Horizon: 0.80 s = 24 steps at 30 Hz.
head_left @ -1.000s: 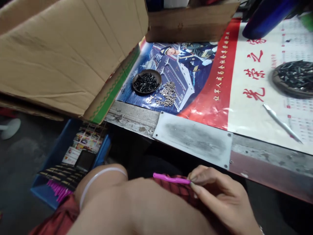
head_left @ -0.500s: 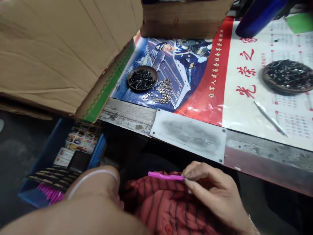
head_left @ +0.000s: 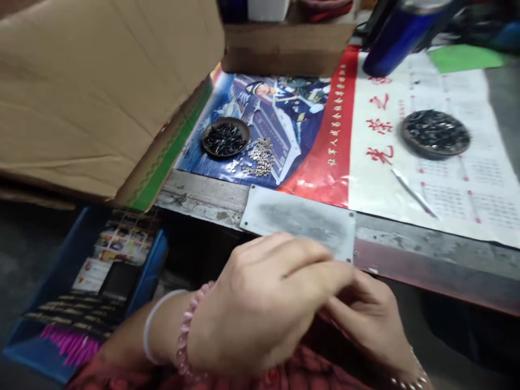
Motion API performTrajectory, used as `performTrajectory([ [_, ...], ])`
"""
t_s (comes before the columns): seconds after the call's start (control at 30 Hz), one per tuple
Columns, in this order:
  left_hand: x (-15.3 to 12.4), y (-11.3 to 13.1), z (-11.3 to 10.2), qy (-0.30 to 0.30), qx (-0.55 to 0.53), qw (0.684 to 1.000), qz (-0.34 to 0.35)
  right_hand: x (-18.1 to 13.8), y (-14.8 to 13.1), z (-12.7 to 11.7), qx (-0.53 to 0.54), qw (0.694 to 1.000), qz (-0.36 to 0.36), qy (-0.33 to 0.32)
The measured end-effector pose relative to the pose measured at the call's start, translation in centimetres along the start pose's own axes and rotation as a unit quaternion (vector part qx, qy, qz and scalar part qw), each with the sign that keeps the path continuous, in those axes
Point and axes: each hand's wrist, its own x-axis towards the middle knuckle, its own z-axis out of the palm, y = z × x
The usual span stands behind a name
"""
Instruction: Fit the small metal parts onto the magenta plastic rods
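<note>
My left hand [head_left: 264, 303] is in front of my lap, fingers curled and pinched toward my right hand [head_left: 371, 325], which it partly covers. My right hand's fingers are bent inward under the left fingertips. Whatever they pinch is hidden; no pink stick shows between them. Both wrists wear bracelets. Motion blurs the hands slightly. They hover just below the table's front edge, near a grey metal plate [head_left: 298, 216].
On a poster-covered table sit a small dish of black screws [head_left: 225, 138], a pile of silver nuts [head_left: 260, 157], a second dish [head_left: 435, 134], a silver pen-like tool [head_left: 413, 193] and a blue bottle [head_left: 396, 38]. A cardboard box [head_left: 101, 92] overhangs left. A blue bin [head_left: 69, 303] holds pink sticks.
My left hand has come up from beside my lap and now covers my right hand's fingertips. The pink stick my right hand held is out of sight. The view has shifted.
</note>
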Motion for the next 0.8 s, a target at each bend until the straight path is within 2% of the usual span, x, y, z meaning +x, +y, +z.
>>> performTrajectory([
  [0.07,-0.6,-1.1,0.6,-0.011,0.005,1.000,0.020,0.1,-0.2,-0.3,0.019,0.999,-0.027,0.005],
  [0.2,-2.1,-2.0,1.8,-0.054,0.001,0.999,0.006,0.6,-0.4,-0.3,0.049,0.997,-0.053,0.003],
  [0.37,-2.0,-0.8,2.3,0.021,0.096,0.995,0.035,0.7,-0.5,-0.2,0.096,0.995,-0.028,-0.017],
  [0.47,-1.4,-0.4,2.4,0.042,0.110,0.991,0.065,0.8,-0.3,-0.2,0.137,0.990,-0.009,-0.021],
  [0.6,-1.5,-0.8,2.8,0.037,0.076,0.994,0.061,0.7,0.2,-0.3,0.202,0.979,0.002,-0.012],
  [0.8,-2.2,-1.2,3.3,0.020,-0.021,1.000,-0.001,0.3,1.0,0.0,0.330,0.941,0.062,-0.044],
])
